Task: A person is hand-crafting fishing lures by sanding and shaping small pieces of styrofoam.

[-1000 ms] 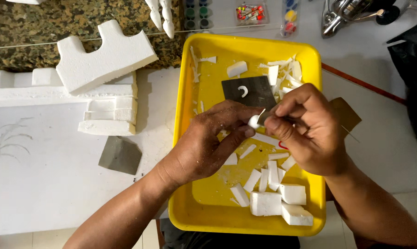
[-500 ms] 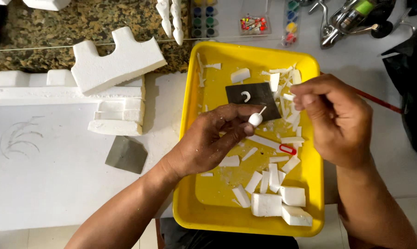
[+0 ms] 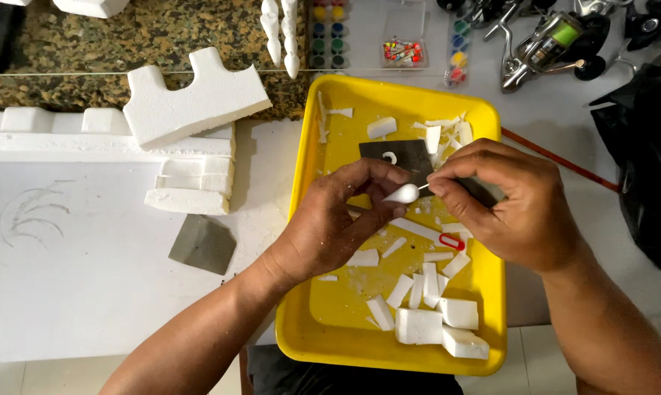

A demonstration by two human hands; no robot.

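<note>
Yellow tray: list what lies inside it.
The yellow tray holds white foam offcuts, a dark sandpaper sheet and a small red clip. Both hands cover the middle, hiding whatever lies under them.

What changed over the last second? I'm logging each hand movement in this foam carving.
The right hand drew away to the right, then returned to the small white foam piece, now pinching its thin pin. The left hand kept holding the piece over the yellow tray.

Bright, even overhead light, soft shadows, sharp focus, slight edge distortion.
</note>
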